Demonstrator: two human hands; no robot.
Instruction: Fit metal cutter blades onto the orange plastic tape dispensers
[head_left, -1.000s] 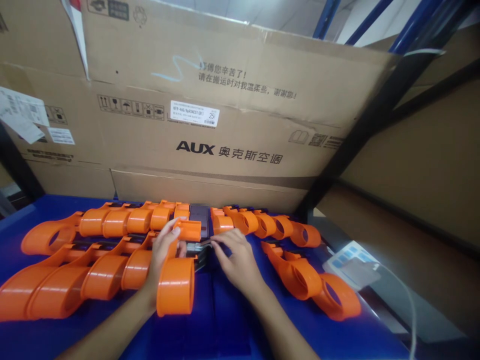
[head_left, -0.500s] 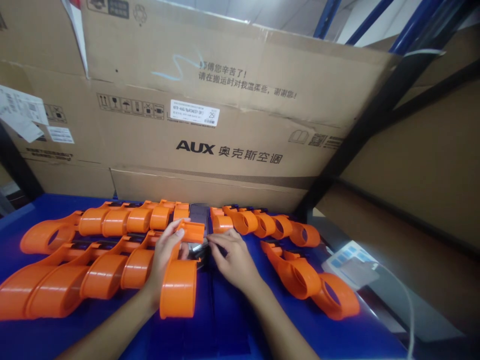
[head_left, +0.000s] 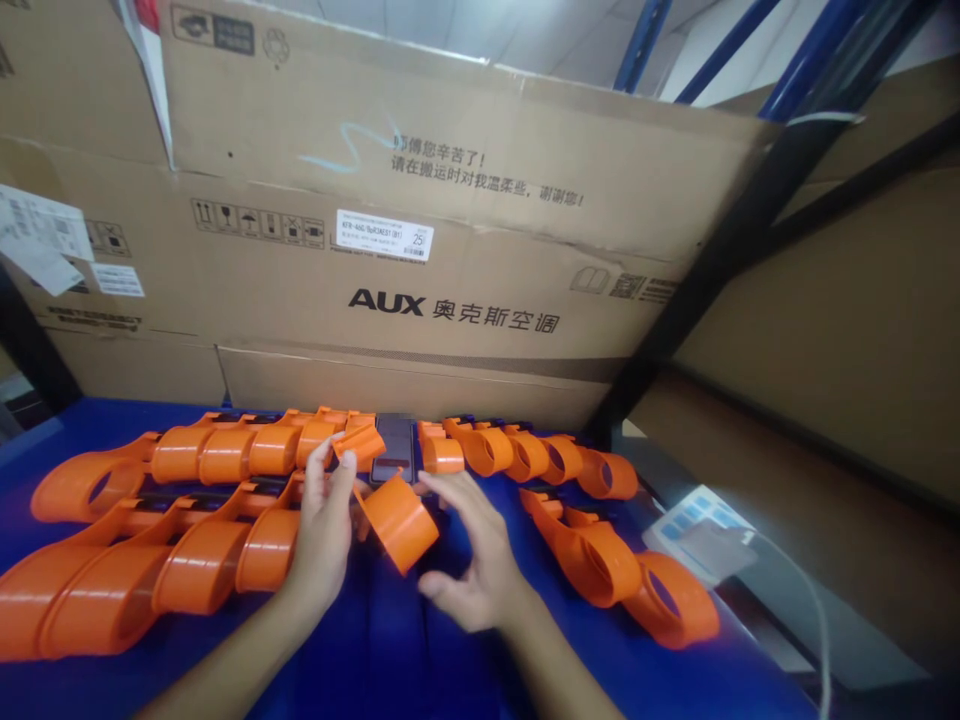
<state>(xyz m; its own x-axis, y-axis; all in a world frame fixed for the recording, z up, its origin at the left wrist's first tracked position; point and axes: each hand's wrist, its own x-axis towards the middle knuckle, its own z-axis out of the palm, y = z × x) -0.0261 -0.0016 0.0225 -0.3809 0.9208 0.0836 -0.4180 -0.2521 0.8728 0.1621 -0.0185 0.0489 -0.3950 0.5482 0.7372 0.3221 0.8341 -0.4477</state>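
Observation:
My left hand [head_left: 330, 515] holds an orange plastic part [head_left: 401, 522], its thumb and fingers around the narrow end while the wide ring tilts to the right. My right hand [head_left: 476, 550] is beside that ring, thumb and fingers spread apart; whether a fingertip touches the part is unclear. Beyond both hands a dark grey rectangular object [head_left: 393, 448] lies on the blue surface [head_left: 397, 665]. Rows of similar orange parts [head_left: 199, 570] are lined up at the left, some with black pieces at their narrow ends.
More orange parts [head_left: 600, 555] lie at the right. A large cardboard sheet [head_left: 465, 250] stands behind the blue surface. At the right are a black rack post [head_left: 675, 285] and a white-and-blue box [head_left: 701, 530] with a white cable [head_left: 817, 610].
The held orange part has turned, its ring swinging up and right. My right hand has opened and moved slightly down; the shiny metal piece seen between the hands earlier is no longer visible.

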